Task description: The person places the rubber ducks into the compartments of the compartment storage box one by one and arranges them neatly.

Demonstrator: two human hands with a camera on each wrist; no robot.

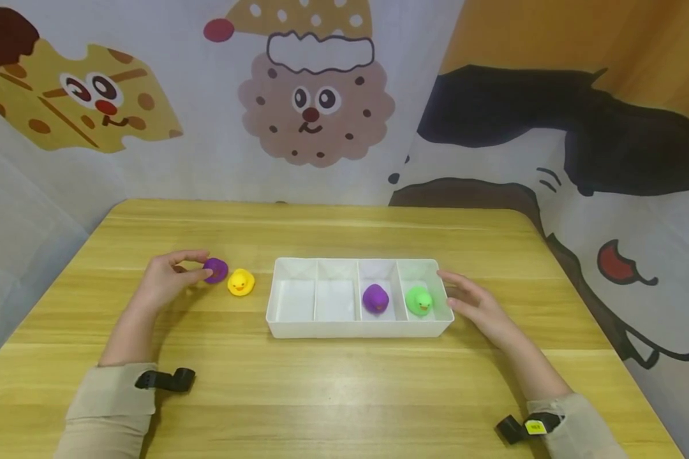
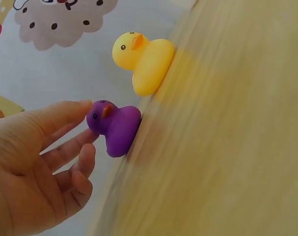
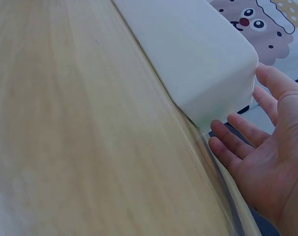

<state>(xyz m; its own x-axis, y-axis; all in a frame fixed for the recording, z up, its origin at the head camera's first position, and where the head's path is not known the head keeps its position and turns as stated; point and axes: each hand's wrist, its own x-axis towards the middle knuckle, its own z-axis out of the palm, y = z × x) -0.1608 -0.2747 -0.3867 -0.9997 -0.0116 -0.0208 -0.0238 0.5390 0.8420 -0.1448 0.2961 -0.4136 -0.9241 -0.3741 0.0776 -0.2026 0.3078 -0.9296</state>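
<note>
My left hand [image 1: 163, 280] has its thumb and a finger at the head of a purple rubber duck [image 2: 123, 129], pinching it; the duck sits upright with its base at the tabletop. Right beside it stands a yellow rubber duck [image 1: 241, 282]. A white box [image 1: 353, 329] with several compartments lies to the right of them. Its third compartment from the left holds another purple duck [image 1: 376, 299], its rightmost one a green duck [image 1: 419, 301]. With fingers spread and loosely bent, my right hand [image 1: 482, 309] touches the box's right end wall.
Everything stands on a wood-grain table [image 1: 333, 395]. Behind it hangs a curtain [image 1: 201, 172] printed with cartoon figures. Each wrist carries a black strap with a camera, the left one [image 1: 166, 380] and the right one [image 1: 528, 427], below rolled sleeves.
</note>
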